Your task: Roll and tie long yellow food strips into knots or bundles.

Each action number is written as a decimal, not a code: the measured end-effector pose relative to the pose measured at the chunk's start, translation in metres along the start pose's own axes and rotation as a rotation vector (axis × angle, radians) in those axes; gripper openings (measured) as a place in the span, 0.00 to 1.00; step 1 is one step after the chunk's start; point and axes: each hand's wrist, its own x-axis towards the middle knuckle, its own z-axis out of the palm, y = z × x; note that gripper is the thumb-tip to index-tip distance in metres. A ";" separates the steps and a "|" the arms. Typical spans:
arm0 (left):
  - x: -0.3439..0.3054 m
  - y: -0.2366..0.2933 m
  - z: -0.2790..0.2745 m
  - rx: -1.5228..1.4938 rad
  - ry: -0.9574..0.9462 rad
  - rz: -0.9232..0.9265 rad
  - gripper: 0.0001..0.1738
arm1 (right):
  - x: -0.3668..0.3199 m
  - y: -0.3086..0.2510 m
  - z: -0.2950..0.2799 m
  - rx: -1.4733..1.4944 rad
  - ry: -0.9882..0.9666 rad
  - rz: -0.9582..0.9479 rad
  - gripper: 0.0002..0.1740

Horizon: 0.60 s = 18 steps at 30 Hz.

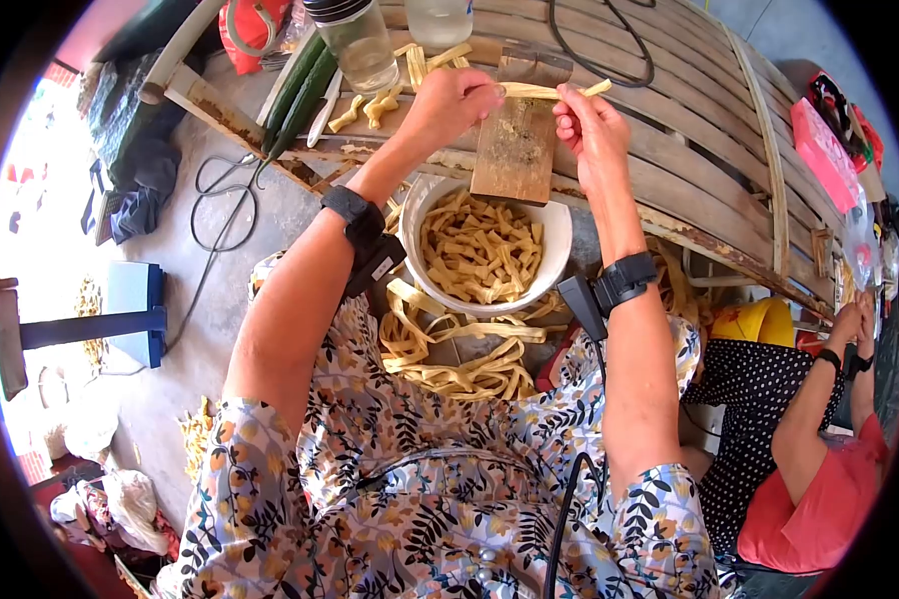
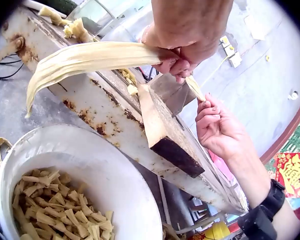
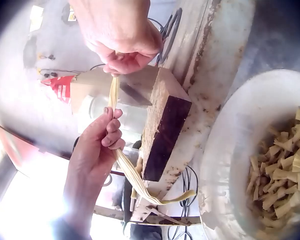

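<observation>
Both hands hold one pale yellow, ribbed strip (image 1: 531,92) stretched between them above the wooden block (image 1: 514,150). My left hand (image 1: 451,102) pinches it on one side, and its long loose tail (image 2: 85,57) hangs past that hand in the left wrist view. On the other side, my right hand (image 1: 594,125) pinches the strip near its end between thumb and fingers. At the block's far end stands a flat grey-brown plate (image 2: 172,92). Below the block, a white bucket (image 1: 559,235) holds many short cut pieces (image 1: 479,250).
Long uncut strips (image 1: 469,364) lie between bucket and lap. On the slatted bench (image 1: 709,140) are cucumbers (image 1: 300,95), a white-handled knife (image 1: 325,108), a lidded jar (image 1: 362,50), a few twisted yellow pieces (image 1: 382,106) and a black cable (image 1: 609,80). Another person (image 1: 819,489) sits at right.
</observation>
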 end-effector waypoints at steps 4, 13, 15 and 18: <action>0.005 -0.004 0.002 -0.005 0.022 0.011 0.11 | 0.002 -0.001 0.002 -0.009 0.021 -0.001 0.08; 0.011 -0.045 0.017 0.107 0.192 0.081 0.10 | 0.004 0.024 -0.001 -0.289 0.068 -0.034 0.08; 0.001 -0.049 0.003 0.135 0.152 0.001 0.10 | -0.004 0.018 -0.012 -0.332 0.098 -0.022 0.09; -0.017 -0.018 -0.007 -0.228 -0.044 -0.124 0.12 | -0.029 -0.007 -0.013 -0.361 -0.047 0.030 0.11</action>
